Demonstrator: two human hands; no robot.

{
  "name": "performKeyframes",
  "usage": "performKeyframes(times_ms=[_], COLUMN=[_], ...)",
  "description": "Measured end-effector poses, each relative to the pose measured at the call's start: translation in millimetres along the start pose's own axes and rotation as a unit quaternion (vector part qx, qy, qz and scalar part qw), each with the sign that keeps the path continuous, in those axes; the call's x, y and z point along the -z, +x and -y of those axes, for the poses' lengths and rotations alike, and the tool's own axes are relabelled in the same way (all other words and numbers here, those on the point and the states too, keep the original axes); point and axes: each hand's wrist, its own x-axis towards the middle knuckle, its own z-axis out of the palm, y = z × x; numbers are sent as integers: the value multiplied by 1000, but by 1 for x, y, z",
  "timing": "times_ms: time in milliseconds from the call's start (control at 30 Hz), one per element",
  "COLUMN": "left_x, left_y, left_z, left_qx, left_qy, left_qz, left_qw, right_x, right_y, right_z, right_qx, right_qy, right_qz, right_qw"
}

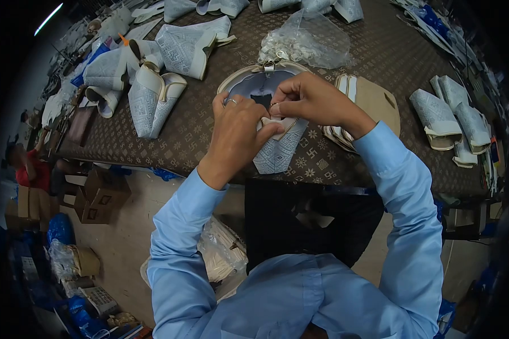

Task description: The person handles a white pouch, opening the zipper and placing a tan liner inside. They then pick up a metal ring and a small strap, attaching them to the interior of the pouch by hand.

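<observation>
In the middle of the table's near side lies a patterned grey-white bag [278, 153] with a cream zippered rim and a dark patch showing in its opening. My left hand [234, 127], with a ring on one finger, is closed over the bag's left edge, its thumb against a cream flap. From the right, my right hand [314, 101] reaches to the opening and pinches a small gold-coloured piece too small to name. The fingertips of both hands almost meet there.
Several patterned bag pieces [152, 107] lie at the left, more pieces [435, 116] at the right. Behind the bag is a clear plastic bag [308, 42] of small pale parts. Beige panels [373, 104] are stacked beside my right wrist. A person [37, 169] in red is far left.
</observation>
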Motion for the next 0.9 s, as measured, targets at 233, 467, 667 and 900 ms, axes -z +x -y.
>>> performKeyframes(times_ms=[233,467,667,900], left_x=[-1,1,-1,-7], left_y=[0,0,-5,-11], left_z=[2,-2,-3,-2], left_qx=[-5,-48,-48,-77], left_qy=[-9,8,-14,-5], left_qz=[-13,-5,-11,-25], left_qw=[1000,999,999,997], right_x=[7,-8,-11,-21], right_y=[-6,-7,-13,-21], right_z=[1,-5,2,7], right_qx=[12,-53,-33,-38], right_qy=[40,16,30,24], right_qz=[24,-50,-52,-72], right_qw=[999,997,998,996])
